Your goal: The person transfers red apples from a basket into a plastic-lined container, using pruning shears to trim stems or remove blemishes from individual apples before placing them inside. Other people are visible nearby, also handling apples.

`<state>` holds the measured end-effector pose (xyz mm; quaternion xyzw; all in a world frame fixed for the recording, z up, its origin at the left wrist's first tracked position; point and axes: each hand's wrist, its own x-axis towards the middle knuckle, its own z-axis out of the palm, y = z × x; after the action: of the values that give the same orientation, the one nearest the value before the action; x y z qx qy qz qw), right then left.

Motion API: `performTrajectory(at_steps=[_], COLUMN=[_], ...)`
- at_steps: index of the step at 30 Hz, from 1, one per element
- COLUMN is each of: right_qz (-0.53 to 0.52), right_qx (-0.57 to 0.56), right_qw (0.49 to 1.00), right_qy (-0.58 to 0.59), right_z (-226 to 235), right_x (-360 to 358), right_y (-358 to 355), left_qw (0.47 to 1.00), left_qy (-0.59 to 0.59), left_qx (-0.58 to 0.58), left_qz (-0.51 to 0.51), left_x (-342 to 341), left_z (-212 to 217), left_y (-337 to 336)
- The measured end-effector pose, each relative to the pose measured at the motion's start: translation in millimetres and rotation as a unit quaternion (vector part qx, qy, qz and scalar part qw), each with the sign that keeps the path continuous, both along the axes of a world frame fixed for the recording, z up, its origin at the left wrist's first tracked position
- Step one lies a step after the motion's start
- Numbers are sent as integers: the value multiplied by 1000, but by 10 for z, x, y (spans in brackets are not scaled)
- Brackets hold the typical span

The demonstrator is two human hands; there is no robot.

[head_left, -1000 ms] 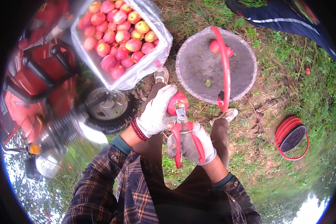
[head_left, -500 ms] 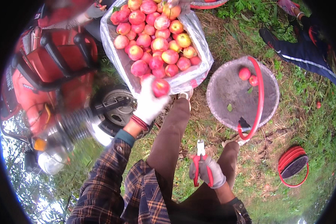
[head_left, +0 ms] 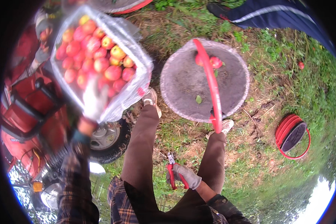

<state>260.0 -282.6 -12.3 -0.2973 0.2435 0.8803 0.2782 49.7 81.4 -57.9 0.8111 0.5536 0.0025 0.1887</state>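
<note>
My left hand (head_left: 94,100), in a white glove, reaches over the near edge of a plastic-lined container (head_left: 141,71) full of red and yellow apples (head_left: 101,65). Motion smears its fingers, so whether they hold an apple is unclear. Lower down, my right hand (head_left: 190,177), in a grey-white glove, is closed round red-handled hand pruners (head_left: 171,168). Their metal jaws point up and away from me. In front of my legs stands a wide grey bucket (head_left: 168,93) with a red arched handle (head_left: 212,84). Two red apples (head_left: 215,62) and a green leaf (head_left: 198,99) lie inside it.
A red motor vehicle (head_left: 30,112) with a wheel (head_left: 104,140) stands at the left. Another person's gloved hands (head_left: 42,54) are beside the container. A person's dark blue trouser leg (head_left: 272,16) extends at the top right. A red collapsible bucket (head_left: 292,134) lies on the grass.
The container and buckets have shifted left in view. My left hand, which held a red apple at the container's near edge, now reaches among the apples. My right hand still grips the pruners.
</note>
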Motion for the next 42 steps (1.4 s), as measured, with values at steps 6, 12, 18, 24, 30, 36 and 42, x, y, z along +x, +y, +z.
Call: performTrajectory(at_steps=[6,12,18,24,30,36,42], right_qz=[-68,-80,-186,-257,-267,-244,-222], right_qx=[15,62,56,-13,-36,-55,12], right_qw=[998,995,980,962,962,964,967], right_qy=[3,3,49,85,39,93,126], right_z=[-135,-400,-224,174,671,896,762], right_x=[224,436,663,884,932,772,675], right_y=[-264,-463,-288,133,785,1029,1067], left_qw=[939,928,937,931,945,944,925], left_qy=[-148,-108,-119,-198,-208,-243,-258], left_qx=[-308,-232,-280,-306,-250,-215,-266], left_qz=[28,271,170,9,-28,-61,-86], left_x=[1900,3050,3139,2224,1663,1451,1169], left_z=[-622,-2694,-2537,-913,546,999,993], left_y=[-1009,-574,-719,-1385,-1626,-1413,-1237])
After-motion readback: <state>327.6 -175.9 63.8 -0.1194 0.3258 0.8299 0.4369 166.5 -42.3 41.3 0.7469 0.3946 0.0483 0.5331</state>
